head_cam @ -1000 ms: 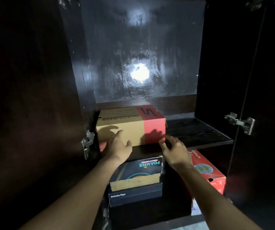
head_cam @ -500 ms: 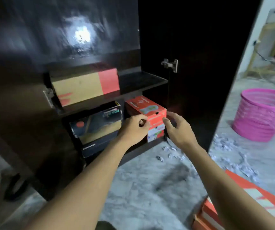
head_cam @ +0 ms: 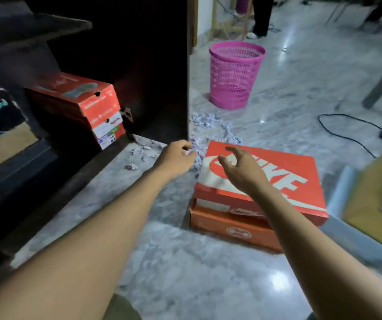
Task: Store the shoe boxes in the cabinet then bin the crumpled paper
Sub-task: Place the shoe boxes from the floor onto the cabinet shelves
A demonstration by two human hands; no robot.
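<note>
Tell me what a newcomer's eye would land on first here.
The bright orange shoe box stacked on a second box on the marble floor, centre right, with the right hand spread over its lid and the left hand beside its left edge. Next comes the pink mesh basket farther back, with scattered crumpled paper between it and the boxes, by the dark cabinet.

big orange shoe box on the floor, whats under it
Under the top box sits a second orange box, on the floor. Its top is covered; contents cannot be seen.
</note>
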